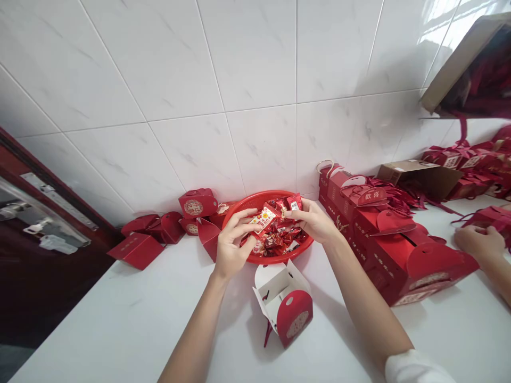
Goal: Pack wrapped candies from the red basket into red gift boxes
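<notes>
A round red basket [306, 246] against the tiled wall holds several wrapped candies [275, 240]. Over its left side, my left hand [236, 242] is closed on a red and cream candy packet [263, 219]. My right hand [313, 219], over the basket's right side, pinches a small red candy [294, 203] between thumb and fingers. In front of the basket, between my forearms, stands an open red gift box [296, 319] with a white inside, its top flaps spread apart.
Folded red boxes [138, 250] lie left of the basket. A row of red boxes [399, 260] stands at the right, with ribbons and a cardboard box [423, 173] behind. Another person's hand [481, 242] touches a red box at far right.
</notes>
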